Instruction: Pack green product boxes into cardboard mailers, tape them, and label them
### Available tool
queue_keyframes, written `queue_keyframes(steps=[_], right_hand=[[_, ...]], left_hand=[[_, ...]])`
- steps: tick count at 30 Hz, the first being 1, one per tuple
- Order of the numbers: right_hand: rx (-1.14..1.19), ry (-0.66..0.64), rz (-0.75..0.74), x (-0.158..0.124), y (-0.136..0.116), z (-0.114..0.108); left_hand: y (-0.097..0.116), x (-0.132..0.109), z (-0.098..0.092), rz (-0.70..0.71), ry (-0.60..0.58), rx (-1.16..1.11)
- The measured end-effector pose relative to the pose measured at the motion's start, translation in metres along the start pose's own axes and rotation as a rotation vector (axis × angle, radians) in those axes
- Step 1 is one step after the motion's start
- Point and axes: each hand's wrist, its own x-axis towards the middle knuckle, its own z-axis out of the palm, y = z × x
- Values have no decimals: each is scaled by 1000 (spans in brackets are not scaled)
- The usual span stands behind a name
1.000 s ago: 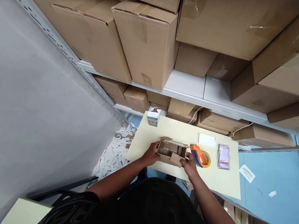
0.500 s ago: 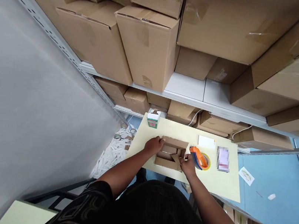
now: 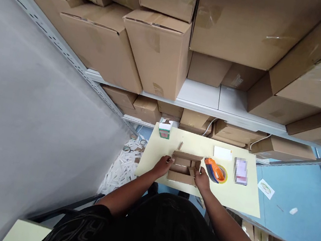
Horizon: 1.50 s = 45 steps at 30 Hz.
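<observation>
A small brown cardboard box [image 3: 182, 177], its top side open, rests on the pale table [image 3: 236, 198] in front of me. My left hand [image 3: 163, 167] grips its left edge with thumb and fingers closed. On the opposite side, my right hand [image 3: 202, 180] is closed around the right edge, beside an inner flap [image 3: 192, 171] that slants inward. A thin brown strip [image 3: 180, 145] shows just beyond the box's far wall; whether it is attached I cannot tell. Right of the box lies an orange and blue tape dispenser [image 3: 212, 170] with a yellow-rimmed roll.
A small green and white box [image 3: 165, 129] stands at the table's far left corner. A white card-like box [image 3: 222, 152] and a blurred purple item [image 3: 241, 171] lie to the right. Shelves of large cartons [image 3: 155, 55] rise behind. White paper scraps [image 3: 116, 172] cover the floor at left.
The right-hand inner flap has moved down and toward the right wall. My left hand has slid down the left edge. The thin strip beyond the box has come into view.
</observation>
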Motion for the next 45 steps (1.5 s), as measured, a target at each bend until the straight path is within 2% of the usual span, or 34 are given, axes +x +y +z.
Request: queue_keyframes(steps=[4,12,14,17,21,25,31,34,39,45], right_hand=[[-9,-5,4,-8,-6,-3],[68,40,-30,-39,-36,-21],[78,40,-39,-45,-45,-25],[56,9,-117,-50,-59,-30],[-36,-101,-266,-44,-71,-41],[-102,-207,-401,-31,-75,-51],[-176,-383,-537,-31,-81,-45],[-218,-432,-618,-43,-91,-33],[-228,-530,-735,-77,-110,-3],[-307,-654,-877,-145,-125,52]], left_hand=[[-10,-25,0,36,-20,-106],[-18,-54,-50,168,56,-261],[-23,-63,-57,151,85,-294],[-28,-80,-59,109,147,-347],[-28,-107,-45,35,287,-439],[-19,-139,-16,-61,453,-514],[-14,-202,25,-146,641,-547],[-17,-237,30,-200,713,-500],[-23,-299,27,-298,871,-411],[-46,-390,34,-349,1053,-335]])
